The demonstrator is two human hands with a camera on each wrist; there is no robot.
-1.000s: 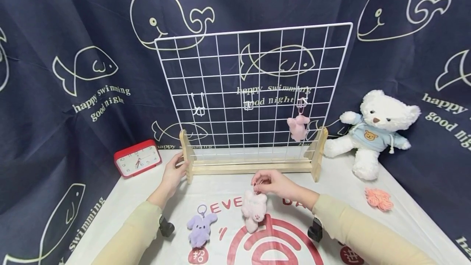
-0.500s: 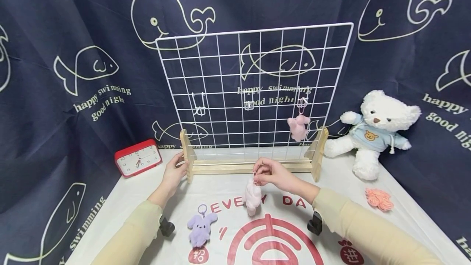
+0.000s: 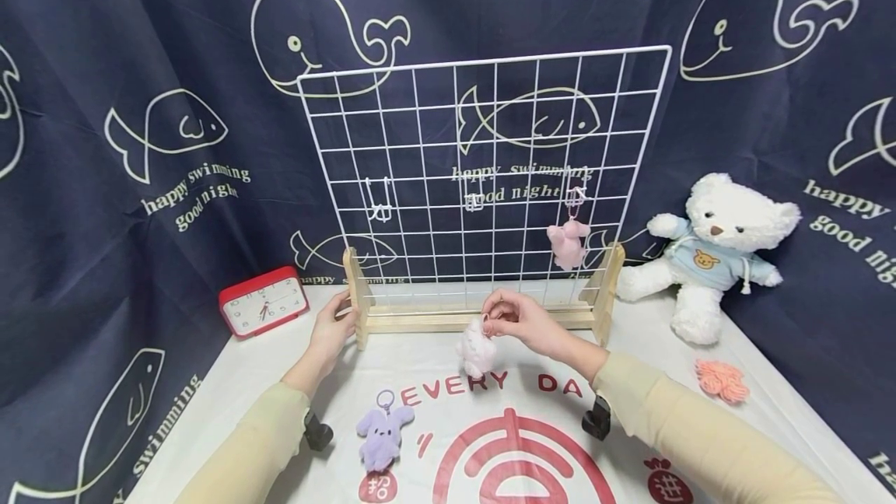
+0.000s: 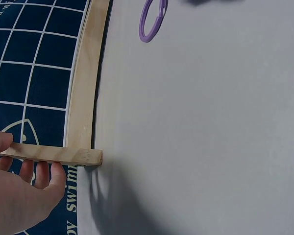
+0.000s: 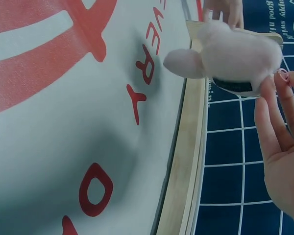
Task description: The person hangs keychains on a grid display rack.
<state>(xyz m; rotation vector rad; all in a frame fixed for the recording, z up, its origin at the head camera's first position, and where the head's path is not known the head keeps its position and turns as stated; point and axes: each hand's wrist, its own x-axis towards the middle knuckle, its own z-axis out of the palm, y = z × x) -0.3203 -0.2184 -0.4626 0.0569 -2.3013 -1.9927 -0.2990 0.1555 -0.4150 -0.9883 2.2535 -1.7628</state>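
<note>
Left wrist view: top edge is cutting off the purple ring [image 4: 157,25]. Right wrist view: frame edge is cropping the right hand [image 5: 286,164]. Head view: it is partly hiding the wooden stand [image 3: 420,323].

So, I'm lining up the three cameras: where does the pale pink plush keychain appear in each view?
Head: the pale pink plush keychain hangs from the right hand, lower middle, slightly right of centre.
Left wrist: not in it.
Right wrist: upper right, large, beside the fingers.
Shared landmark: the wooden base rail, visible in all three.
</note>
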